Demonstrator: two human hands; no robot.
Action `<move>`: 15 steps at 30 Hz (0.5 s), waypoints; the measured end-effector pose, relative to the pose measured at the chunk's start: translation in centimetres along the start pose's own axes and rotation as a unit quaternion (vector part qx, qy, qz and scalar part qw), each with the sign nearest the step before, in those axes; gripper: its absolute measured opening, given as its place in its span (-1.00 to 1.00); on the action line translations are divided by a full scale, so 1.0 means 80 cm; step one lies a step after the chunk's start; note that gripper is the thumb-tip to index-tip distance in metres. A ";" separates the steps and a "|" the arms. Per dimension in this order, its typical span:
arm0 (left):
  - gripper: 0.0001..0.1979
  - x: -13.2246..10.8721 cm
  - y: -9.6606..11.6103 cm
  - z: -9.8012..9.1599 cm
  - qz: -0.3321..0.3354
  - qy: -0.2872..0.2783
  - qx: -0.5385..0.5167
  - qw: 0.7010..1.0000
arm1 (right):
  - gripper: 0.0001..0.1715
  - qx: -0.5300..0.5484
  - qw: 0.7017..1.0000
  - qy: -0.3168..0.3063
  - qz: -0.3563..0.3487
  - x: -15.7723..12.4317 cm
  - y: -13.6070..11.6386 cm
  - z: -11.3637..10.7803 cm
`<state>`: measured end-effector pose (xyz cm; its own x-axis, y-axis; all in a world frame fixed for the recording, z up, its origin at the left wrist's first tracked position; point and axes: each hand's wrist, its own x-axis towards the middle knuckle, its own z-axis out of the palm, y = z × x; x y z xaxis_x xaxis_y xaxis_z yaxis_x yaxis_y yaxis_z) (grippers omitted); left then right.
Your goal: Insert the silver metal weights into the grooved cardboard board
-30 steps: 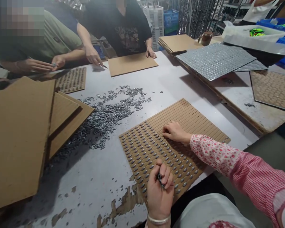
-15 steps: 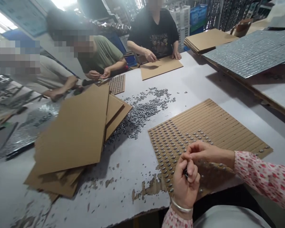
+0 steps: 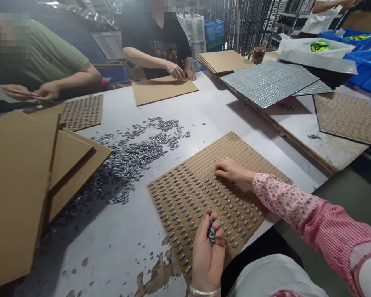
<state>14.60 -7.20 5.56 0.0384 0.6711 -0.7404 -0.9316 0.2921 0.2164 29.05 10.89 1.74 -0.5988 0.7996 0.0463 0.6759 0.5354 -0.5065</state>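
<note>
My left hand (image 3: 205, 255) is palm up over the near edge of a grooved cardboard sheet (image 3: 231, 146), its fingers curled round several small grey spindle-shaped pieces (image 3: 212, 234). Farther up the sheet, my right hand (image 3: 233, 170) has its fingertips pressed together at a groove. Whatever they may hold is hidden. Rows of the same grey pieces (image 3: 176, 198) lie in the grooves on the left and near parts of the sheet. A loose heap of grey pieces (image 3: 132, 159) spreads over the white table to the left of the sheet.
Stacked cardboard sheets (image 3: 18, 181) rise at the left. Across the table (image 3: 111, 251), one co-worker's hands (image 3: 177, 72) rest at a plain cardboard sheet (image 3: 163, 91); another's hands (image 3: 45, 91) are beside a dotted sheet (image 3: 83, 111). Silver-covered panels (image 3: 270, 82) overhang at the right.
My hands have parted. The right has moved up and away onto the grooved area, and the left has turned to show the pieces in its palm. The view has swung right.
</note>
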 end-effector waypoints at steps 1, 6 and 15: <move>-0.84 0.000 -0.002 0.001 0.004 0.018 0.010 1.000 | -0.80 -0.012 1.000 -0.003 0.004 0.002 -0.002 0.002; -0.78 0.001 -0.005 0.003 0.008 0.047 0.040 0.998 | -0.78 -0.059 0.998 -0.005 0.034 0.009 -0.006 0.014; -0.75 0.003 -0.006 0.002 0.029 0.009 0.039 0.999 | -0.86 0.079 0.996 0.037 0.006 -0.004 -0.027 0.001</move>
<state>15.14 -7.07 5.42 -0.0226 0.6770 -0.7357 -0.9010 0.3050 0.3084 27.78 9.45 2.75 -0.5542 0.8265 0.0992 0.6029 0.4807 -0.6368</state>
